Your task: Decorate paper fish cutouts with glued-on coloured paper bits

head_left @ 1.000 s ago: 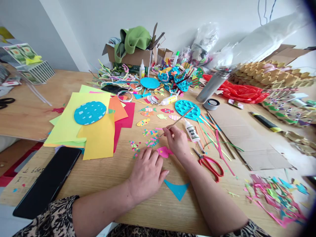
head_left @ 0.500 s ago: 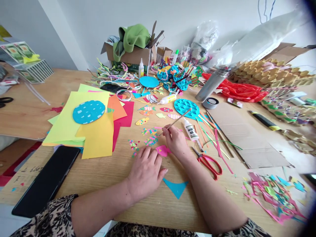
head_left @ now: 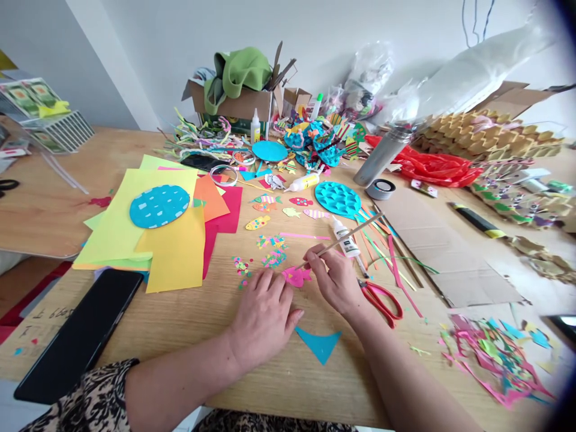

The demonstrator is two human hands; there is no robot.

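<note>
A pink paper fish (head_left: 295,277) lies on the table between my hands. My left hand (head_left: 263,309) rests flat beside it, fingers stretched out, with the fingertips at the fish's left edge. Pinched in my right hand (head_left: 335,281) is a thin wooden stick (head_left: 355,230), slanting up to the right, its lower tip at the top of the fish. Just above sit small coloured paper bits (head_left: 243,265) and fish covered in confetti (head_left: 274,258). Several decorated paper fish (head_left: 257,222) lie farther back. A blue paper scrap (head_left: 320,346) is in front of my hands.
To the right lie red-handled scissors (head_left: 382,303), a white glue bottle (head_left: 345,239), paper strips (head_left: 396,264) and a cardboard sheet (head_left: 450,258). Coloured paper sheets (head_left: 175,258) and a black phone (head_left: 81,336) are at left. A steel flask (head_left: 382,157) stands behind.
My right hand has moved slightly right and down, and the stick's lower tip has shifted from the confetti fish to the pink fish. My left hand stays in place.
</note>
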